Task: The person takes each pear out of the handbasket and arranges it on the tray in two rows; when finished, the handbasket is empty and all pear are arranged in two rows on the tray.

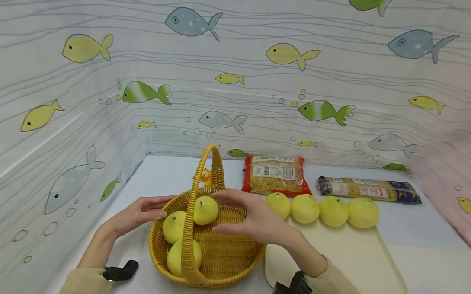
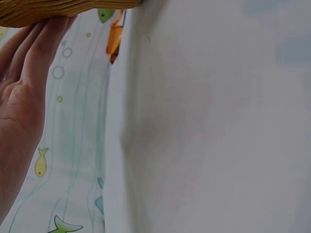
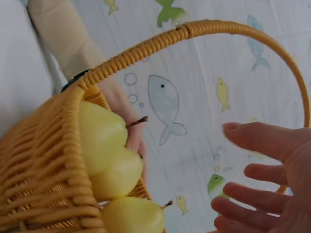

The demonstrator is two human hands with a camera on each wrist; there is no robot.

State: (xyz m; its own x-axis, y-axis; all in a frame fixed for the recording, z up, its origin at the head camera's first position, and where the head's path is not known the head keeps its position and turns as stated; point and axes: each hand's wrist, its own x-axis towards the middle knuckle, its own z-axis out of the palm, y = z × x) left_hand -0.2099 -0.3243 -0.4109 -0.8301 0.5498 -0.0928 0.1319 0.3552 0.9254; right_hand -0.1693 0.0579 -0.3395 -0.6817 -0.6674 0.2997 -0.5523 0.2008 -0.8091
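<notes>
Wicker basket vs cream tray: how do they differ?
The wicker basket is golden and woven; the cream tray is pale and smooth. The wicker basket is deep with an arched handle; the cream tray is shallow, no handle visible. Shared: both are on the white table.

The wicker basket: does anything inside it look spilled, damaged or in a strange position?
Nothing stands out. The basket stands upright, and its three yellow fruits lie inside, toward the left in the head view, with no visible damage.
</notes>
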